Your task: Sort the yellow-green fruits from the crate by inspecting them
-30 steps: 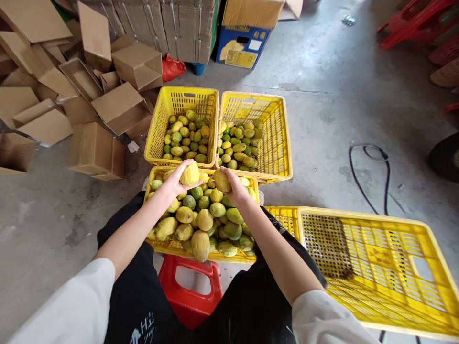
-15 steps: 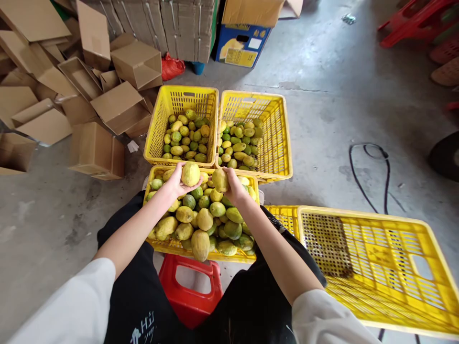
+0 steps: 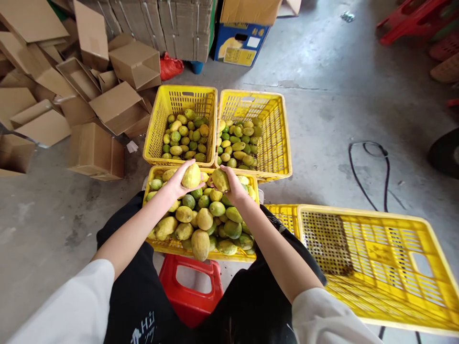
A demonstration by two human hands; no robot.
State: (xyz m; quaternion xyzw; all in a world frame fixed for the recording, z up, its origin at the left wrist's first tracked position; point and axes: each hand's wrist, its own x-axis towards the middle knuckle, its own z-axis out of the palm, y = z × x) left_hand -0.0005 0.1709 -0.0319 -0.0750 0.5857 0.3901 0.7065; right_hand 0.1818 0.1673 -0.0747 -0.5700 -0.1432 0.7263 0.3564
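Note:
My left hand [image 3: 178, 182] is closed round a yellow fruit [image 3: 191, 176]. My right hand [image 3: 234, 187] grips another yellowish fruit [image 3: 220, 180]. Both hover over the far end of the near yellow crate [image 3: 168, 246], which is heaped with green and yellow fruit and rests between my knees. Beyond it stand two more yellow crates side by side: the left crate [image 3: 158, 128] and the right crate [image 3: 276, 138], each partly filled with smaller fruit.
A red stool [image 3: 190, 286] stands under the near crate. An upturned yellow crate [image 3: 380, 267] lies to my right. Brown cardboard boxes [image 3: 96, 105] pile up at the left. A black cable [image 3: 369, 167] loops on the concrete floor. A blue box [image 3: 239, 45] stands behind.
Both hands have kept their fruits and dipped slightly lower again, turning them a little. The view has shifted barely.

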